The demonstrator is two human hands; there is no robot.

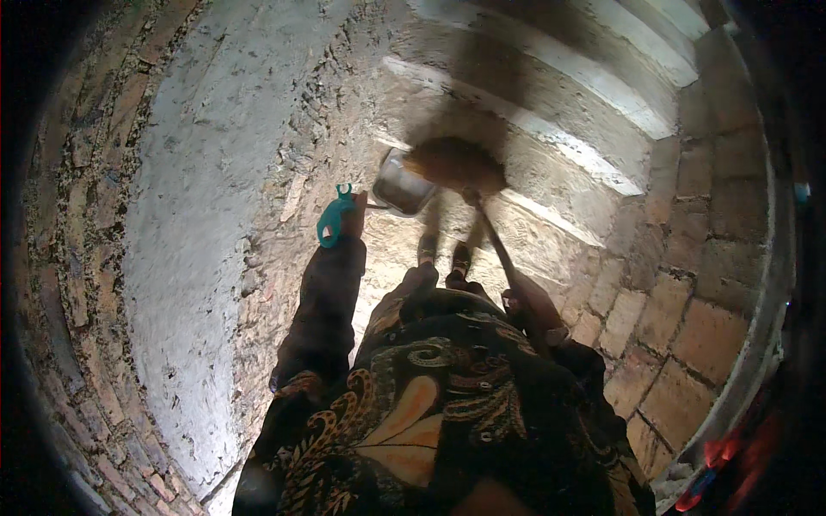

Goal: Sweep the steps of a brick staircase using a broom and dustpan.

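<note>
My left hand point(360, 211) is closed round the handle of a dustpan point(403, 187), whose pan is shallow and greyish with a pale rim. A teal loop-ended grip point(331, 224) sticks out on the outer side of that hand. In my right hand point(532, 305) is the stick of a broom point(456, 163), which slants up and away to the left. Its brown bristle head is just right of the pan and overlaps its edge in view. The broom head looks blurred, and I cannot tell whether it touches the step.
Steps with pale edges point(551, 133) rise ahead to the right. A rough plastered strip point(198, 215) and brickwork point(77, 232) run along the left. Brick wall point(697, 335) stands on the right. My feet point(460, 256) are just below the broom head. Something red point(723, 456) shows lower right.
</note>
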